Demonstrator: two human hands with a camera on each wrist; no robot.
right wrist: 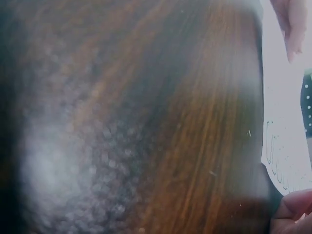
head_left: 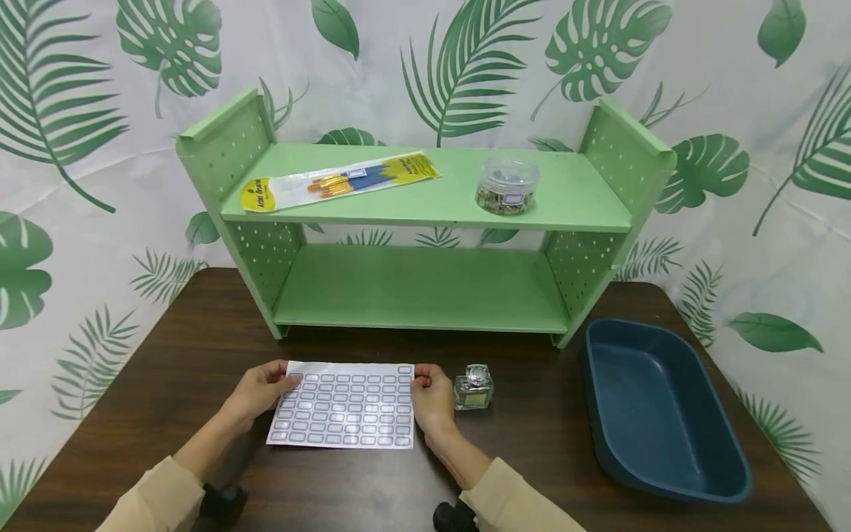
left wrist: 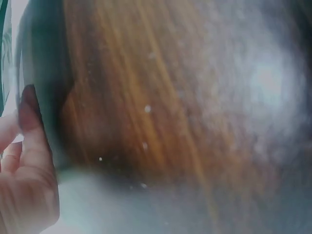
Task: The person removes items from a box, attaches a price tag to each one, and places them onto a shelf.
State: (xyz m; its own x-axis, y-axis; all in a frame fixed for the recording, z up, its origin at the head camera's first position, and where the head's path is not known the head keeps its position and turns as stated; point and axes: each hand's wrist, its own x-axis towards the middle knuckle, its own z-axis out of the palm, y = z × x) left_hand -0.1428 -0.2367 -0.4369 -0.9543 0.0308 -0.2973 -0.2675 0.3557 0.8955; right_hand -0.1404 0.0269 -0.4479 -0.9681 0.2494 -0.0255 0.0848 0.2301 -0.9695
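1. A white label sheet [head_left: 344, 405] printed with rows of small blue-edged rectangles lies flat on the dark wooden bench [head_left: 532, 458], in front of the green shelf unit [head_left: 425, 222].
2. The left hand [head_left: 258, 391] holds the sheet's upper left corner; its fingers [head_left: 287, 382] curl onto the paper's edge, though the head view is too small to show how thumb and fingertips meet.
3. The right hand [head_left: 432, 399] grips the sheet's right edge, fingers [head_left: 422, 381] folded over the upper right corner.
4. The left wrist view is badly blurred: only brown wood grain, a pale smear of paper at the bottom, and part of the left hand [left wrist: 24, 185] at the lower left edge, cut off by the frame.
5. The right wrist view is equally soft: the sheet [right wrist: 287, 146] shows as a bright strip at the right with faint printed outlines, and fingertips [right wrist: 292, 24] poke in at the top and bottom right corners.
6. A small glass bottle [head_left: 473, 387] with a faceted stopper stands just beside the right hand.
7. A dark blue plastic tub [head_left: 665, 414] sits to the right on the bench.
8. On the upper shelf lie a packet of paintbrushes [head_left: 339, 181] and a clear round lidded jar [head_left: 507, 185]; its contents are too small to identify.
9. Both forearms wear beige sleeves [head_left: 512, 502], cut off at the bottom edge.
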